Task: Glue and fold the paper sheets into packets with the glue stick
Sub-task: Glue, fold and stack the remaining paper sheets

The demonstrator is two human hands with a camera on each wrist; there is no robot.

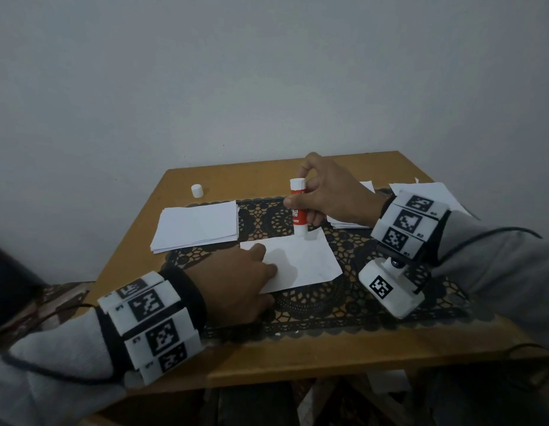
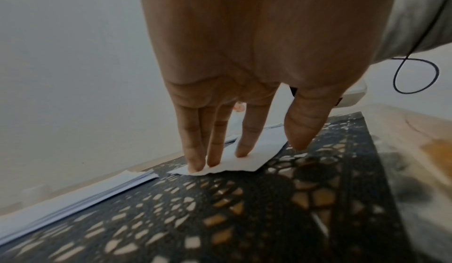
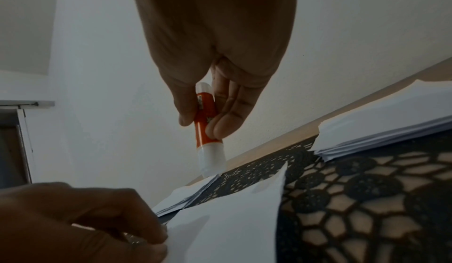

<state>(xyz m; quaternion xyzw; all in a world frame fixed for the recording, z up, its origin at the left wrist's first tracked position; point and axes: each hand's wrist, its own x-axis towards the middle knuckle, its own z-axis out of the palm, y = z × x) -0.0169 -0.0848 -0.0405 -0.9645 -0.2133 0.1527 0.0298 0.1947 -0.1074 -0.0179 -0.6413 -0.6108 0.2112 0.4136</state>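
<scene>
Pale grey wall stood behind a small wooden counter (image 1: 298,361) covered in part by a black lace mat (image 1: 353,302). At far left a white cap (image 1: 197,190) stood alone on the bare wood, and just in front of it lay a stack of paper sheets (image 1: 196,226) at the mat's edge. Nearer the middle, the person's left hand (image 1: 233,284) lay on a single sheet (image 1: 310,262), its grip apart, straight fingers (image 2: 193,151) pressing the paper flat against the mat. Above the sheet's far edge, the right hand (image 1: 331,192) held the red-and-white glue stick (image 1: 298,207) upright, grip clamped round the barrel between thumb and fingers, its lower end at the paper; actual contact could not be told. To the right, partly behind that wrist, a second pile of white sheets (image 1: 430,195) lay on the counter.
</scene>
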